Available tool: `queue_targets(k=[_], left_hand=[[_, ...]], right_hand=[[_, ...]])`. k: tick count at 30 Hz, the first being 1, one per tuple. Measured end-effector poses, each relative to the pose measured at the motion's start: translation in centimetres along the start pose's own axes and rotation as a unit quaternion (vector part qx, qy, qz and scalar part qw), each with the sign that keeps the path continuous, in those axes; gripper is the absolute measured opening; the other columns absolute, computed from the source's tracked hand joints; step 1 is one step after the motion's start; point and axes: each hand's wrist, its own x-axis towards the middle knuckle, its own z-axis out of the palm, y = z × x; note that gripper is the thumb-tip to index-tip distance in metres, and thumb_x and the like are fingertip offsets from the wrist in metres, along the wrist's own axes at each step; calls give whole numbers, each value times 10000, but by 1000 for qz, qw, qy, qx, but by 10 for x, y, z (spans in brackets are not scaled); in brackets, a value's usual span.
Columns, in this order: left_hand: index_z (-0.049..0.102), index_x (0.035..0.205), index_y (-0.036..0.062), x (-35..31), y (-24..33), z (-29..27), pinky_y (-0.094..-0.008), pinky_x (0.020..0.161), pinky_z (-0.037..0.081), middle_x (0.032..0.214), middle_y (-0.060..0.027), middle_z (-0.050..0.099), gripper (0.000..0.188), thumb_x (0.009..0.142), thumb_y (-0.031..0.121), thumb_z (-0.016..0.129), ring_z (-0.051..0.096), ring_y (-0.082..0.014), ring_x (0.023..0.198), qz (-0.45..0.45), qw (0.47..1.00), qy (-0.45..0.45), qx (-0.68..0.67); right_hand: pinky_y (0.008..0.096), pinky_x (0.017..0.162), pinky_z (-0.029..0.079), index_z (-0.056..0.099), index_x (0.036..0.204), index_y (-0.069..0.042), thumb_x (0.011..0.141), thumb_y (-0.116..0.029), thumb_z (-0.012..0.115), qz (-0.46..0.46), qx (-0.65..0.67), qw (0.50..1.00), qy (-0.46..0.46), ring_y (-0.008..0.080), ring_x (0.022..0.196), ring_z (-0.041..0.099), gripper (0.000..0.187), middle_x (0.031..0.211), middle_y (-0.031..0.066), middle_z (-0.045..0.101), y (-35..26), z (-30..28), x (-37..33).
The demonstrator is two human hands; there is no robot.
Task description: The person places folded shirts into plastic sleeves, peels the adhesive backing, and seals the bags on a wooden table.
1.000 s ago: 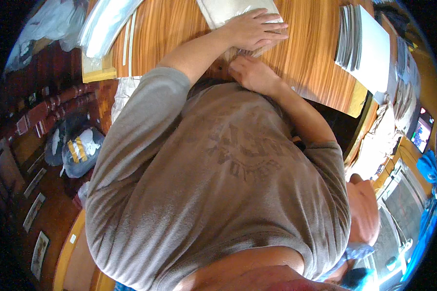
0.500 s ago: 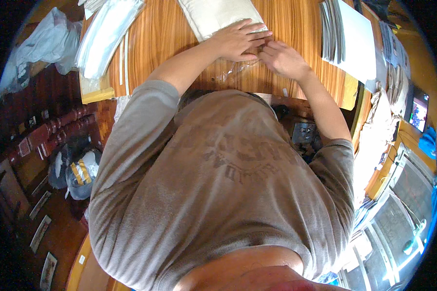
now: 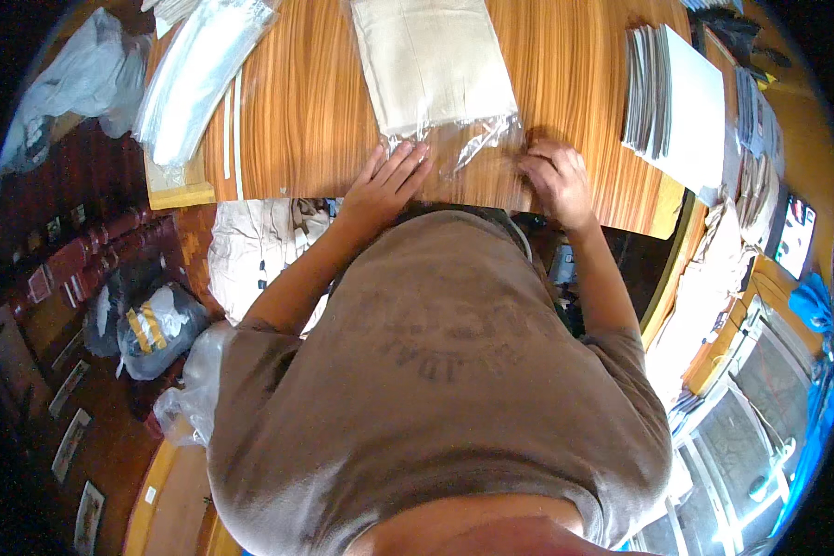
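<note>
A folded beige cloth [image 3: 435, 65] lies flat inside a clear plastic bag [image 3: 473, 134] on the wood-grain table. The bag's crinkled near end reaches toward the table's front edge. My left hand [image 3: 386, 183] rests at this end on its left side, fingers stretched out and touching the film. At the right side of the same end, my right hand [image 3: 558, 181] has its fingers curled together on the edge of the film. Its fingertips are partly hidden.
A pile of clear plastic bags [image 3: 190, 83] lies at the table's left, beside thin white strips [image 3: 233, 130]. At the right stands a stack of white and grey sheets [image 3: 681, 102]. Light cloth [image 3: 250, 246] hangs below the table's front edge. Stuffed bags [image 3: 157, 329] sit on the floor at left.
Both hands have come nearer to my body and moved apart, the left one to the left. More of the bagged cloth shows, and my torso sits farther back from the table.
</note>
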Motion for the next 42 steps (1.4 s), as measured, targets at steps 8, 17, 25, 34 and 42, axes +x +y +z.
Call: queue_targets(k=[8, 17, 25, 34, 42], left_hand=[[745, 1135, 21, 21, -34, -29, -417, 938, 553, 1149, -116, 752, 200, 960, 104, 693, 708, -264, 1078, -109, 916, 211, -325], [685, 994, -42, 107, -66, 0, -268, 564, 488, 759, -68, 691, 255, 1072, 186, 603, 637, -122, 616, -472, 549, 312, -616], [588, 984, -28, 101, -62, 13, -538, 771, 477, 862, -250, 601, 201, 1035, 166, 590, 590, -455, 874, -342, 812, 435, -183], [601, 1277, 27, 117, -73, -37, -563, 1022, 441, 1365, -281, 523, 421, 937, 260, 687, 534, -478, 1223, -305, 927, 217, -33], [506, 1518, 118, 123, -70, 18, -716, 1216, 130, 1641, -344, 234, 606, 990, 396, 612, 162, -565, 1527, -210, 962, 172, -1]], right_hand=[[336, 893, 544, 706, 1055, -12, 985, -92, 716, 261, 269, 908, 188, 214, 1001, 690, 107, 1057, 120, 723, -18, 25, 56], [444, 646, 548, 628, 978, 5, 1048, -196, 615, 400, 212, 873, 183, 335, 733, 718, 213, 820, 200, 711, -7, 80, 141], [521, 770, 547, 637, 995, -7, 1039, -223, 578, 282, 101, 921, 250, 469, 889, 671, 228, 954, 269, 689, 5, 96, 136], [515, 791, 574, 739, 963, -60, 979, -349, 647, 381, 100, 912, 110, 433, 877, 714, 304, 947, 222, 741, 23, 91, 149], [459, 1123, 423, 730, 1165, -72, 930, -267, 614, 156, -36, 986, 35, 328, 1311, 563, 327, 1329, 152, 657, 0, 113, 198]])
